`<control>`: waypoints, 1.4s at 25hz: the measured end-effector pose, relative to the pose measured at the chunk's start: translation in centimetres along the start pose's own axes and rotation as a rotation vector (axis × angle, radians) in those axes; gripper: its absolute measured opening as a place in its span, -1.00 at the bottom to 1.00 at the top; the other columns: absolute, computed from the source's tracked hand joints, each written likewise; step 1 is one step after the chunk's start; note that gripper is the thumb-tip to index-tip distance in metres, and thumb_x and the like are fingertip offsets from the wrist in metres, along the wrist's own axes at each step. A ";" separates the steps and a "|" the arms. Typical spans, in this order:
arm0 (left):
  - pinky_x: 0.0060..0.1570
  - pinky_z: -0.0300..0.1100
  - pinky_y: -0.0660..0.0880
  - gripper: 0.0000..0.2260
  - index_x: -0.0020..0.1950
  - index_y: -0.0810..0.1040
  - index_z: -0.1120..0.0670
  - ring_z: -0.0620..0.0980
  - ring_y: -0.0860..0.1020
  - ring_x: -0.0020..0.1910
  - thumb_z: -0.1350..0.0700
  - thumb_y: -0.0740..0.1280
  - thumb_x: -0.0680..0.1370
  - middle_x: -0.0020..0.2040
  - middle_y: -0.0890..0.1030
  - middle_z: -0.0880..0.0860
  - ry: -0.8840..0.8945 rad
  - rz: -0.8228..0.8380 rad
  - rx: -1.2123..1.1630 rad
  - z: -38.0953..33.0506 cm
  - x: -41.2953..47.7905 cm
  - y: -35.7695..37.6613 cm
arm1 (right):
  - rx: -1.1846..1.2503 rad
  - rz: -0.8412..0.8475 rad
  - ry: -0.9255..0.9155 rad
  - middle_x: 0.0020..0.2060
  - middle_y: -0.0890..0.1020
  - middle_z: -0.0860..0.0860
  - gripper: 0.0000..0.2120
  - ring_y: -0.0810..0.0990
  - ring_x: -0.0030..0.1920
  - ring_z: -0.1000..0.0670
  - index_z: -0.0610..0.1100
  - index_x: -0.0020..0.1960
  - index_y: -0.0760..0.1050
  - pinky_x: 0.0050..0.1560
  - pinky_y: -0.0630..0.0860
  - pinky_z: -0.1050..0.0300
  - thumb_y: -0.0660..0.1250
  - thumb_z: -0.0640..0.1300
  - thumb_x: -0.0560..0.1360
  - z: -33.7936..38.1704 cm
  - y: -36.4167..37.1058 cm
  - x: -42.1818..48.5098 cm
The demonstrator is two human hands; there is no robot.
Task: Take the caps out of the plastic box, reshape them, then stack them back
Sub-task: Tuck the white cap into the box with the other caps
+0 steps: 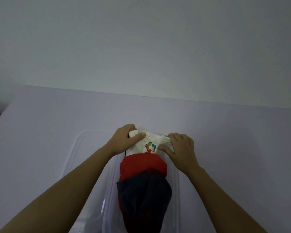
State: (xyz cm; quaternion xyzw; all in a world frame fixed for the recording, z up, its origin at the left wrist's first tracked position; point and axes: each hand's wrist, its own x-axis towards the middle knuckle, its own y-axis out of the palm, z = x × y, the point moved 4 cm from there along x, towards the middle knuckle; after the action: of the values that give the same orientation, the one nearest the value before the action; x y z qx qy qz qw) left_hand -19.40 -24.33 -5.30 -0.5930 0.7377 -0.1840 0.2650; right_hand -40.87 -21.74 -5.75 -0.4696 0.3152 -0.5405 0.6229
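Observation:
A clear plastic box (84, 142) sits on the pale table in front of me. Inside it lies a row of caps, overlapping one another: a white cap (156, 142) with a coloured logo at the far end, a red cap (141, 165) behind it, and a dark navy cap (144, 199) nearest to me. My left hand (124, 138) grips the white cap's left far edge, thumb on top. My right hand (180, 148) holds the same cap's right edge, fingers curled over it and thumb pressed by the logo.
The pale table (49, 123) stretches to both sides and ends at a plain wall (141, 47) behind. A thin black cord (125, 153) shows beside the white cap. The box's left half holds no caps.

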 end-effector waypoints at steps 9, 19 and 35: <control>-0.15 -0.17 0.42 -0.44 0.02 0.60 0.11 -0.06 0.51 -0.19 -0.31 0.07 0.46 -0.07 0.58 0.03 0.233 0.320 0.514 -0.8 0.6 -0.6 | -0.311 0.240 -0.100 -0.01 0.62 0.13 -0.08 0.39 0.23 0.03 0.01 0.04 0.50 0.22 -0.10 -0.07 -0.51 0.41 0.31 -0.4 0.0 1.5; 0.06 -0.10 0.42 -0.67 0.27 0.45 0.14 0.08 0.52 0.11 0.00 0.20 0.59 0.16 0.56 0.13 0.161 0.319 0.723 -0.2 1.2 0.8 | -0.285 0.364 -0.115 0.11 0.57 0.11 -0.68 0.30 0.30 0.04 0.10 0.23 0.46 0.26 -0.13 -0.13 0.12 0.14 0.55 0.2 1.0 2.5; 0.08 -0.11 0.32 -0.68 0.21 0.49 0.03 0.04 0.44 0.16 -0.08 0.28 0.52 0.09 0.58 0.01 -0.004 0.186 0.507 -1.2 -3.9 0.1 | 0.074 0.432 0.074 0.07 0.59 0.10 -0.57 0.48 0.17 0.02 0.09 0.14 0.49 0.30 0.22 -0.12 0.19 0.32 0.42 1.5 0.2 -1.2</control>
State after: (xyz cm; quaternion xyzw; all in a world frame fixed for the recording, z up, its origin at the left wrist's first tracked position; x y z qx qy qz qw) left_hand -19.60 -20.58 -3.77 -0.4377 0.7189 -0.3366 0.4223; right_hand -39.74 -20.20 -5.52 -0.3476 0.4112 -0.4226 0.7290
